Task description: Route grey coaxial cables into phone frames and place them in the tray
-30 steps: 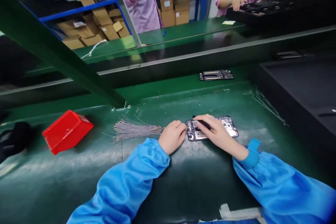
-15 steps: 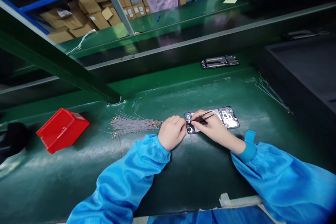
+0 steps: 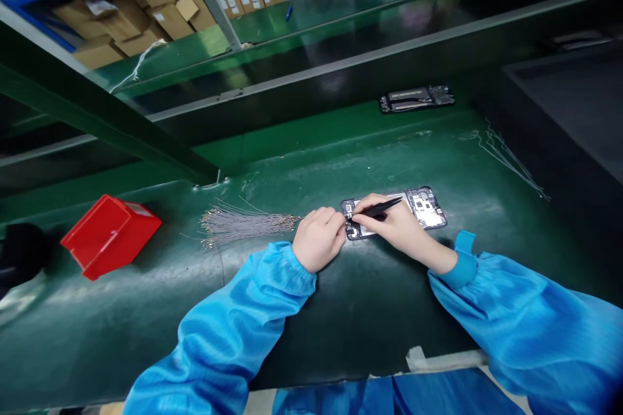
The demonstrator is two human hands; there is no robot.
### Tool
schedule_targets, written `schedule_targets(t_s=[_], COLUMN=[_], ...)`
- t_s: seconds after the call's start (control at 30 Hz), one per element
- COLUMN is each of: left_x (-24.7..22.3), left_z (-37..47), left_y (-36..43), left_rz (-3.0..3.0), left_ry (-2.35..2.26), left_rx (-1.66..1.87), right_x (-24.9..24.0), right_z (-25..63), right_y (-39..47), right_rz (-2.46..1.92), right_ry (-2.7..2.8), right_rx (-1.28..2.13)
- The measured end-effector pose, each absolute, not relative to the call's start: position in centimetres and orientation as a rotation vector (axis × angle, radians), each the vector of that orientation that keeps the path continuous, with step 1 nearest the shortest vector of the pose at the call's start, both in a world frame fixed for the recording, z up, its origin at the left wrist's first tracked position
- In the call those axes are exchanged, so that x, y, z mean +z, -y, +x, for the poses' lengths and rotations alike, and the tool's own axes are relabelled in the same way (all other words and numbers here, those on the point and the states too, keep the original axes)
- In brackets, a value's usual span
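Note:
An opened phone [image 3: 428, 209] lies flat on the green bench, its inner boards facing up. My right hand [image 3: 392, 224] is closed around black tweezers [image 3: 382, 207], with their tips down at the phone's left end. My left hand [image 3: 318, 237] rests against that same end, fingers curled and pressed together; whatever they pinch is hidden. Just left of it, a bundle of thin grey cables [image 3: 248, 224] with small gold-coloured ends is spread on the bench.
A red bin [image 3: 114, 237] stands at the left, near a green post [image 3: 146, 123]. Behind the phone lies another opened phone [image 3: 417, 98]. Loose thin wires [image 3: 511, 159] lie beside a large dark tray [image 3: 574, 97] at the right. Co-workers stand across the bench.
The view has shifted slightly. The tweezers' two arms looked apart before and now appear close together. Both hands stay at the phone's left end.

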State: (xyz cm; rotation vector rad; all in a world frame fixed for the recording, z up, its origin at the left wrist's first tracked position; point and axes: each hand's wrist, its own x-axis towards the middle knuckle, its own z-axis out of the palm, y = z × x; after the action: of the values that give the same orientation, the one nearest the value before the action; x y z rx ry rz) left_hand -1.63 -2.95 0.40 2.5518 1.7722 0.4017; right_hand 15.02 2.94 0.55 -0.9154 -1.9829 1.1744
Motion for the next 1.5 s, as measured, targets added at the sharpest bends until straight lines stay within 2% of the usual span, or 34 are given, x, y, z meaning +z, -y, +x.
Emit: schedule_targets(t_s=[0.47, 0.83, 1.03, 1.1, 1.2, 1.27, 1.37, 1.5], left_x=[0.2, 0.5, 1.4, 1.8, 2.3, 2.5, 2.7, 2.7], left_z=[-1.7, -1.6, -3.4, -4.2, -4.3, -3.4, -1.7, -0.8], left_y=[3.0, 2.9, 2.4, 2.2, 2.4, 2.7, 3.2, 3.4], left_rz=[2.574, 2.542, 2.461, 2.503, 2.673, 2.791, 2.896, 2.923], left_ry=[-1.744, -1.713, -1.655, -1.599, -1.385, -1.248, -1.163, -1.157], left_rx=[0.391, 0.375, 0.353, 0.29, 0.148, 0.094, 0.068, 0.059], right_x=[0.2, 0.2, 1.1, 1.4, 1.1, 0.6, 0.0, 0.2], right_z=[15.1, 14.7, 15.4, 17.4, 21.8, 24.2, 25.5, 24.1], right_y=[-3.0, -2.3, -3.0, -3.9, -5.2, -5.5, -4.6, -3.0], right_rz=[-0.932, -0.672, -0.815, -1.01, -1.354, -1.462, -1.455, -1.323], right_ry=[2.005, 2.251, 2.169, 2.05, 1.929, 1.952, 2.015, 2.02], right_rx=[1.173, 0.893, 0.895, 0.74, 0.282, 0.14, 0.274, 0.646])
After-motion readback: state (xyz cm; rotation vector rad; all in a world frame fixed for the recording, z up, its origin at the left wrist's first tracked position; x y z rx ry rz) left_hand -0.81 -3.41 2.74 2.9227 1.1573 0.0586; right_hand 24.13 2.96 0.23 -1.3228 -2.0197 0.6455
